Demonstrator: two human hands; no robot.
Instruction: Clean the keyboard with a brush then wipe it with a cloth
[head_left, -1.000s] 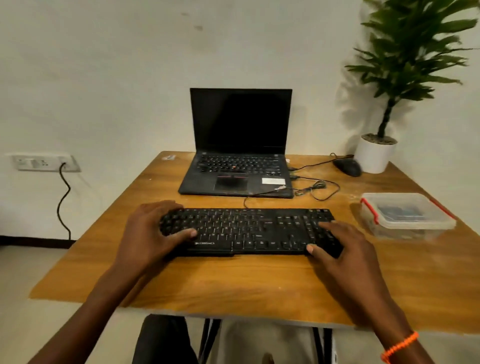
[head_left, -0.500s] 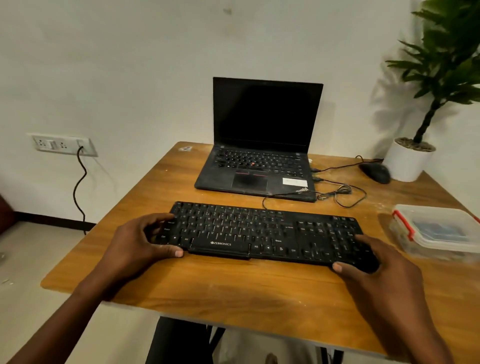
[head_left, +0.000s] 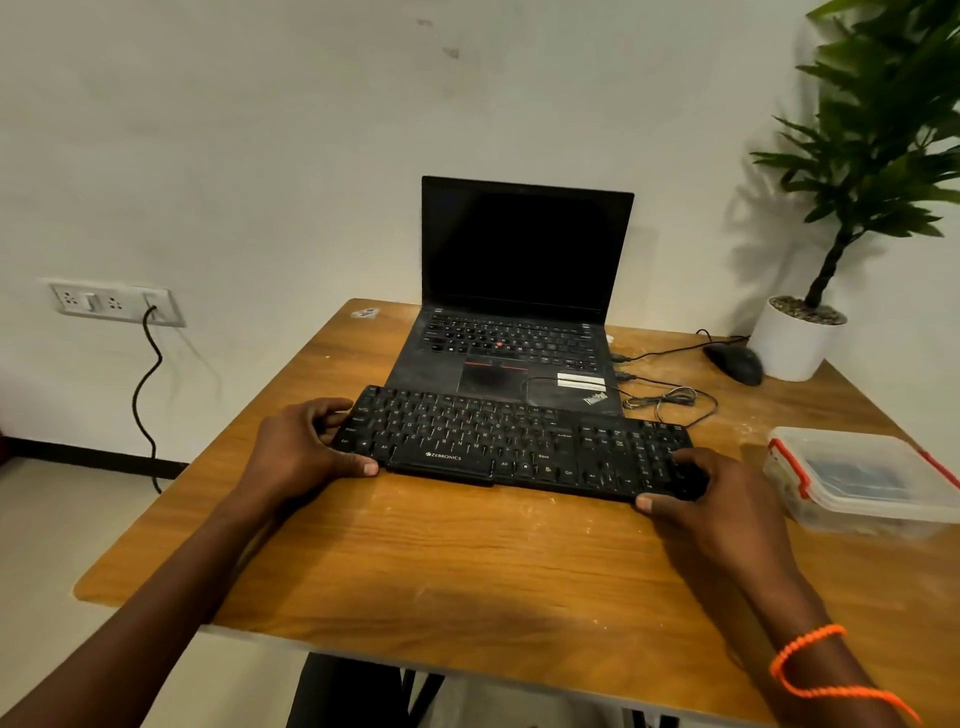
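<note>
Left hand (head_left: 296, 452), right hand (head_left: 711, 499) grip ends of one keyboard (head_left: 514, 441); one laptop (head_left: 519, 291) behind.

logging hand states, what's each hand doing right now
Left hand: closed on the left end of the black keyboard.
Right hand: closed on its right end.

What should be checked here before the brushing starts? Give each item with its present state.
1. Keyboard held at both ends: ok, left hand and right hand grip it.
2. Keyboard clear of the laptop: not ok, its far edge overlaps the palm rest.
3. Brush within reach: cannot tell, none visible.
4. Cloth ready: cannot tell, something bluish lies in the lidded container.
5. Keyboard cable slack: ok, coiled loosely on the table.
</note>
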